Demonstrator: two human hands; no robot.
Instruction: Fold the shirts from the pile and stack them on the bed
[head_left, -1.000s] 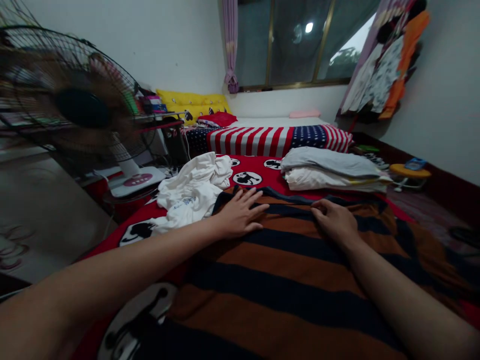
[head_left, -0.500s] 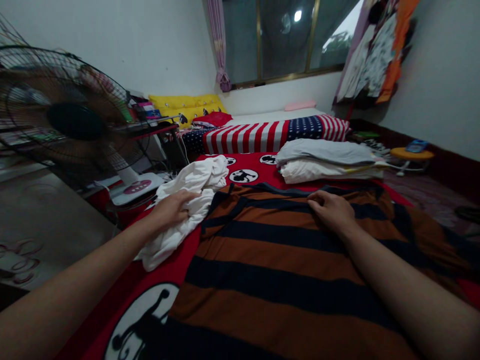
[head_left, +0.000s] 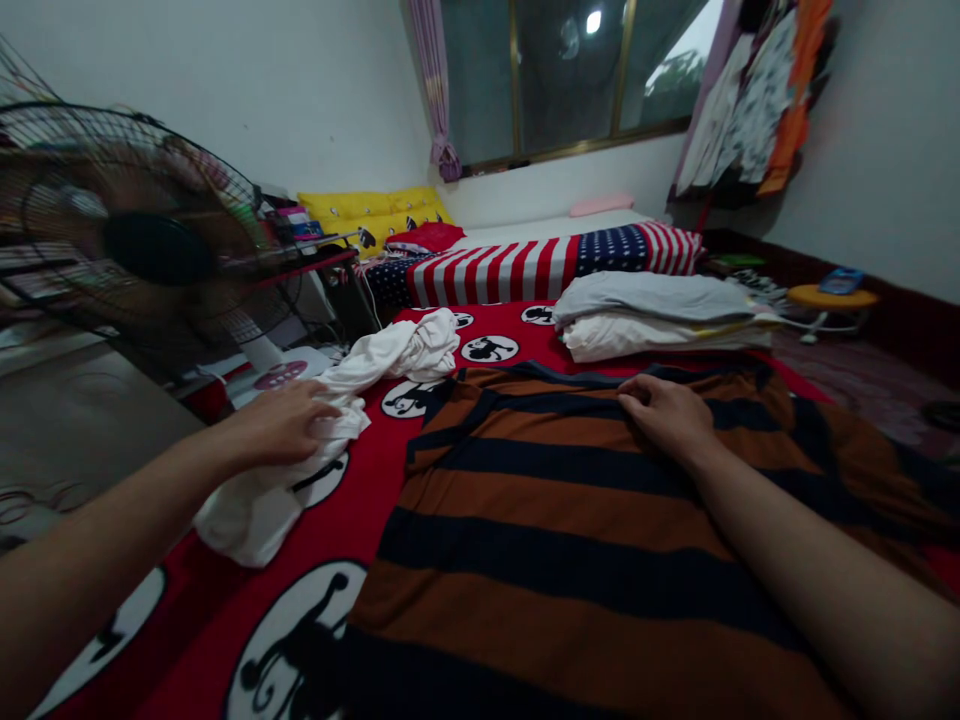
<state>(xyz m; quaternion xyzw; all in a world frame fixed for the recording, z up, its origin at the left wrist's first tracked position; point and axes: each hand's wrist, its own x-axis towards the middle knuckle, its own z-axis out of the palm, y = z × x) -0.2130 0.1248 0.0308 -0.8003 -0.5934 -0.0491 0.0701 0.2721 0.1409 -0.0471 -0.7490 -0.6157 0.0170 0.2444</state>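
left forearm (head_left: 150, 500): bare, tapering
left hand (head_left: 277, 422): bare
right forearm (head_left: 810, 565): bare, tapering toward wrist
right hand (head_left: 667, 415): bare

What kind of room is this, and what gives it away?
Probably a bedroom in a home: what looks like a bed below the window, clothes hanging at the right, and a striped garment spread on a red patterned cover.

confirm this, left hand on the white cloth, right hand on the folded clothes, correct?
No: the right hand is on the brown and navy striped shirt, not the folded clothes, as the head view shows. The left hand is on the white cloth.
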